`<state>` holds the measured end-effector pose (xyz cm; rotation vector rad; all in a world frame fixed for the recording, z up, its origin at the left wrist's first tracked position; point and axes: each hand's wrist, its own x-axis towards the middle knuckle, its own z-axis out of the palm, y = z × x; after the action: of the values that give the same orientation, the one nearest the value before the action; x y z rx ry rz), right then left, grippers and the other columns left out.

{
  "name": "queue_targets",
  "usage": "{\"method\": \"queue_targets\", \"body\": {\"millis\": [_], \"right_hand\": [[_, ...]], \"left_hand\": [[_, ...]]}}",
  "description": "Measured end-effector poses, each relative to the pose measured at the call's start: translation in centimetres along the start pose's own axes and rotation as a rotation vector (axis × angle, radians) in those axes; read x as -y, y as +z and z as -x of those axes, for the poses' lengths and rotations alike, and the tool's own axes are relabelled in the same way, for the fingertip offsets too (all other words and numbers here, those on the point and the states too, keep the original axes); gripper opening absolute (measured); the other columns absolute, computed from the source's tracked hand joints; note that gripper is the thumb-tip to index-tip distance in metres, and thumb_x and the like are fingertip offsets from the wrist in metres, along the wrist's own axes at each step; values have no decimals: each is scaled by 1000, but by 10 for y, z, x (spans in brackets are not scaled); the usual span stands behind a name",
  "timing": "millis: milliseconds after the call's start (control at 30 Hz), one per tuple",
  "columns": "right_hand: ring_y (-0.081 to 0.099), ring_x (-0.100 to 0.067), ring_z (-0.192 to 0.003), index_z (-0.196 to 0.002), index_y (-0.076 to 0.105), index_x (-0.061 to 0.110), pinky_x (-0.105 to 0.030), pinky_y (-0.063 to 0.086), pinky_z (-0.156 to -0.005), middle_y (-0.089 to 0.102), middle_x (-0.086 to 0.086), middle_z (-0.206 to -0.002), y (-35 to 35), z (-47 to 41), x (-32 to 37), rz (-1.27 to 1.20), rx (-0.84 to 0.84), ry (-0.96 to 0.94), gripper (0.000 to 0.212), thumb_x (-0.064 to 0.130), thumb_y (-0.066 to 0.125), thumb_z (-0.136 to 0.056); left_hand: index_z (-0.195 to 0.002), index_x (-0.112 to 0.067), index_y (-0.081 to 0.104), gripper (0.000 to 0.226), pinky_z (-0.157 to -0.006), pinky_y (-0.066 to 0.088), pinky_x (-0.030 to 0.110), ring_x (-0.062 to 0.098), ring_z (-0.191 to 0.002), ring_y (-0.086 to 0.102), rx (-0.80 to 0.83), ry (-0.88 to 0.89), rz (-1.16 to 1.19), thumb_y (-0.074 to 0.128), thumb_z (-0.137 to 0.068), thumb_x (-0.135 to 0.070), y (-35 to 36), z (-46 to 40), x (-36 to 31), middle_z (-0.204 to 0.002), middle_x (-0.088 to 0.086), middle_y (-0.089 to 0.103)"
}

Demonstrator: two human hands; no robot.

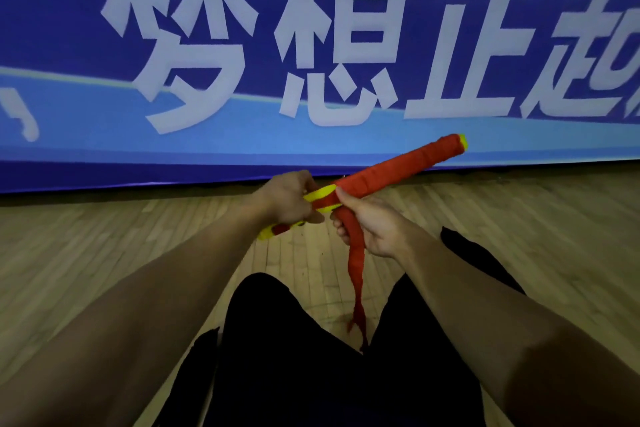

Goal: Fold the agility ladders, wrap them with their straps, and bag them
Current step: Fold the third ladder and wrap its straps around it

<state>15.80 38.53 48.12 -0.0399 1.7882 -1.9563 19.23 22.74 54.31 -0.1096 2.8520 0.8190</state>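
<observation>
A folded agility ladder [398,168], a bundle of yellow rungs, is held slanting up to the right in front of me. Red strap is wound around most of its upper length, and yellow shows at both ends. My left hand [289,198] grips the lower, bare yellow part of the bundle. My right hand [367,222] holds the loose red strap [356,274] just below the bundle. The strap's free tail hangs down between my knees toward the floor.
I sit on a light wooden floor [104,236] with my legs in black trousers [294,340] stretched forward. A big blue banner [242,45] with white characters stands along the floor right ahead. A dark piece of cloth [467,253] lies by my right leg.
</observation>
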Motion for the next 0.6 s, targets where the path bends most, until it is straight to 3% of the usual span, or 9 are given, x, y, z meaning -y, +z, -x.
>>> {"method": "queue_targets", "body": {"millis": [100, 167, 233, 300, 400, 433, 467, 533, 600], "right_hand": [[52, -12, -41, -78, 65, 9, -19, 42, -42, 56, -3, -54, 4, 0, 8, -31, -35, 113, 60, 67, 51, -91], [50, -10, -37, -89, 67, 11, -19, 40, -39, 56, -1, -51, 4, -3, 10, -17, -112, 173, 47, 57, 56, -94], [49, -9, -35, -93, 65, 12, -19, 39, -37, 56, 1, -48, 2, -5, 3, -33, -174, 232, 32, 42, 56, -98], [48, -8, -34, -87, 61, 12, -18, 38, -36, 54, 1, -47, -1, -7, -7, -112, -195, 262, 26, 34, 54, -99], [44, -6, -31, -82, 59, 13, -16, 35, -33, 50, 3, -45, -7, -8, -7, -305, -165, 290, 25, 35, 56, -95], [42, -5, -30, -80, 60, 13, -15, 33, -32, 49, 4, -45, -8, -8, -4, -372, -120, 288, 28, 37, 57, -94], [40, -4, -29, -77, 59, 12, -15, 32, -31, 47, 6, -44, -9, -7, -1, -423, -53, 287, 33, 40, 55, -94], [35, -3, -26, -71, 56, 10, -14, 27, -30, 41, 7, -41, -5, 1, 5, -429, 144, 280, 39, 43, 51, -93], [30, -2, -24, -65, 54, 11, -13, 23, -30, 38, 7, -39, 0, 11, 8, -343, 331, 232, 37, 42, 48, -84]], "left_hand": [[-126, -32, 37, 48, -74, 46, 37, 28, -101, 63, -295, 86, -579, 65, -88, -27, 26, 5, -6, -119, 3, 57], [-134, -33, 34, 53, -75, 46, 38, 30, -106, 62, -287, 210, -715, 62, -90, -28, 36, 7, -7, -124, 4, 52], [-129, -30, 47, 44, -84, 49, 36, 23, -109, 59, -63, 266, -608, 64, -90, -42, 22, 8, -8, -120, 0, 56], [-122, -25, 61, 32, -83, 46, 30, 18, -110, 58, 145, 246, -212, 55, -97, -43, -2, 9, -8, -116, -3, 63], [-123, -18, 63, 26, -76, 54, 30, 22, -97, 65, 100, 113, 532, 46, -103, -16, -12, -3, 16, -111, 5, 67], [-127, -15, 59, 30, -72, 54, 31, 22, -89, 66, 59, 120, 602, 46, -101, -5, -7, -4, 24, -111, 9, 66], [-131, -15, 54, 38, -71, 53, 31, 21, -86, 64, -3, 156, 525, 48, -98, 3, 0, -7, 34, -114, 11, 64], [-136, -19, 49, 55, -82, 50, 29, 15, -99, 62, -71, 303, 211, 64, -89, 4, 21, -13, 44, -123, 6, 61], [-124, -17, 56, 52, -82, 49, 19, 2, -93, 60, -97, 453, 207, 76, -81, 1, 39, -15, 43, -107, -2, 64]]}}
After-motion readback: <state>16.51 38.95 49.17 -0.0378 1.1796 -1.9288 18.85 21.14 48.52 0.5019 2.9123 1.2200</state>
